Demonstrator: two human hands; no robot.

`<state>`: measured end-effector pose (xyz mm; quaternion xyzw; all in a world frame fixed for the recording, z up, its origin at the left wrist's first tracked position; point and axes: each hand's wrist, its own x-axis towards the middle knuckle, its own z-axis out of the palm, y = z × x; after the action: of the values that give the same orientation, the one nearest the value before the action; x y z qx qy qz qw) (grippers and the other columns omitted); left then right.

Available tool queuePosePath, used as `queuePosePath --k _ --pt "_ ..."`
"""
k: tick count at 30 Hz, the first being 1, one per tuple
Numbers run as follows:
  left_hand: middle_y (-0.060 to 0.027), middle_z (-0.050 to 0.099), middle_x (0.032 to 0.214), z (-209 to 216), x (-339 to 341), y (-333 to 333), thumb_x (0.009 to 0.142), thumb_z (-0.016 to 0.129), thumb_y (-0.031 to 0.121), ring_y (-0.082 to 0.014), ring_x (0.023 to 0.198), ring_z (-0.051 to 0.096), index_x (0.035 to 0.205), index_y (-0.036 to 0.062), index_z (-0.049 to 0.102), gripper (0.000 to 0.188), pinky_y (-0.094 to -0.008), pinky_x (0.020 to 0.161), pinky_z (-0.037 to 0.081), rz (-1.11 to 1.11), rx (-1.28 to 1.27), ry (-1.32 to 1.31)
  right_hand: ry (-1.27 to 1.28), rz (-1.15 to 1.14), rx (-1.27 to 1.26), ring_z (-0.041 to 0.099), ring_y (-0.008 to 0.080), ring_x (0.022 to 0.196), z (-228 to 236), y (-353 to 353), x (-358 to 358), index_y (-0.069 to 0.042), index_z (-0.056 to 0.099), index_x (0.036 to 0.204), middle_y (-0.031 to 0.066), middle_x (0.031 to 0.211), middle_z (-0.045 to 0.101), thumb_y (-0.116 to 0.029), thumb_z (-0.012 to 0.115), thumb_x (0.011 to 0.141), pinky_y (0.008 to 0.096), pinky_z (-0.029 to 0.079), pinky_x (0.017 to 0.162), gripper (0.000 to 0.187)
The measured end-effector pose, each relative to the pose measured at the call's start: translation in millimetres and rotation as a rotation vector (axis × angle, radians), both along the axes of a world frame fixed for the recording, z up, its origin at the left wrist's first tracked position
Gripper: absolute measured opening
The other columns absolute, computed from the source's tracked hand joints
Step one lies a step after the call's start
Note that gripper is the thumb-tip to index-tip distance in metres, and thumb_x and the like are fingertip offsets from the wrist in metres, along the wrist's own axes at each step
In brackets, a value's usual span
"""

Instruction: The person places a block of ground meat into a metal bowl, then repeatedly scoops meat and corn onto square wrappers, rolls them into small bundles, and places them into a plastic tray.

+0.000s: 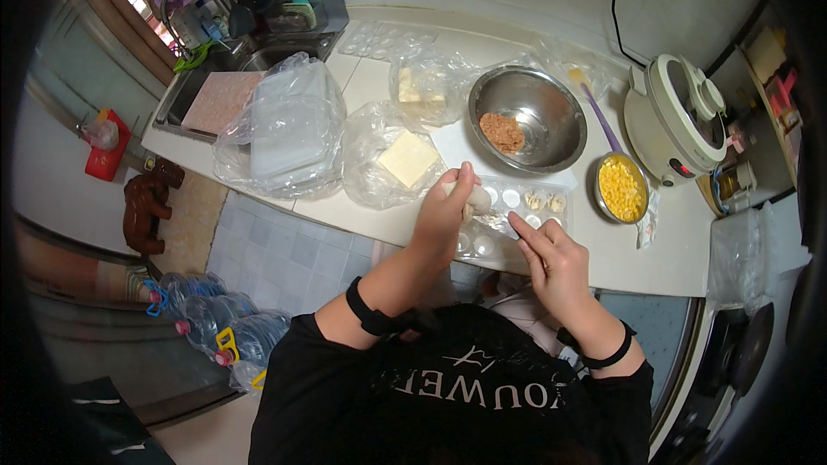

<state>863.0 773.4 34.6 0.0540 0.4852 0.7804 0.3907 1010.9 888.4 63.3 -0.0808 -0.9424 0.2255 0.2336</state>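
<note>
My left hand (446, 207) is closed around a pale, soft dough wrapper (472, 199), gathered at the fingers above the front of the counter. My right hand (551, 257) points toward it, index finger stretched along a thin, shiny implement whose kind I cannot make out. Under both hands lies a clear plastic tray (564, 222) with round hollows. Two small filled dumplings (544, 201) sit in its far right hollows. Behind it stands a steel bowl (551, 155) with a lump of minced meat (501, 133). A stack of square wrappers (408, 158) rests on an opened plastic bag to the left.
A smaller bowl of corn kernels (621, 189) and a purple-handled utensil (596, 111) are at the right, beside a cream electric cooker (677, 120). Bagged plastic boxes (293, 129) stand left, near the sink (263, 57). Another bagged wrapper stack (420, 86) lies behind.
</note>
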Motion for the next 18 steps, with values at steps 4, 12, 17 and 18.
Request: queuePosePath --k 4,12,17,18 --pt "-0.0038 0.062 0.093 -5 -8 -17 0.097 0.054 0.030 -0.0093 0.080 0.055 0.107 0.0027 0.056 0.029 -0.0232 0.076 0.044 -0.174 -0.001 0.120 -0.017 -0.013 -0.092 0.053 0.0221 0.054 -1 7 8 -0.017 0.067 0.119 0.0069 0.068 0.049 -0.006 0.064 0.084 0.0326 0.047 0.052 0.037" --pt "-0.0054 0.065 0.093 -14 1 2 0.089 0.064 0.009 -0.0099 0.082 0.059 0.109 -0.0033 0.058 0.024 -0.0242 0.075 0.048 0.035 -0.014 0.414 -0.066 -0.070 -0.104 0.055 0.0265 0.056 1 18 17 -0.016 0.067 0.118 0.0088 0.069 0.051 -0.006 0.063 0.085 0.0361 0.048 0.054 0.034" --pt "-0.0087 0.067 0.094 -22 10 23 0.089 0.063 0.007 -0.0126 0.086 0.064 0.101 -0.0046 0.061 0.017 -0.0269 0.076 0.051 0.037 -0.072 0.628 -0.093 -0.148 -0.042 0.057 0.0282 0.057 1 35 22 -0.015 0.067 0.116 0.0099 0.070 0.053 -0.008 0.063 0.085 0.0377 0.048 0.054 0.031" --pt "-0.0096 0.067 0.094 -24 9 25 0.088 0.063 0.006 -0.0134 0.085 0.065 0.099 -0.0045 0.061 0.015 -0.0272 0.076 0.052 0.010 -0.115 0.655 -0.109 -0.154 -0.015 0.057 0.0281 0.057 1 38 24 -0.015 0.068 0.115 0.0099 0.070 0.054 -0.009 0.063 0.085 0.0378 0.048 0.054 0.030"
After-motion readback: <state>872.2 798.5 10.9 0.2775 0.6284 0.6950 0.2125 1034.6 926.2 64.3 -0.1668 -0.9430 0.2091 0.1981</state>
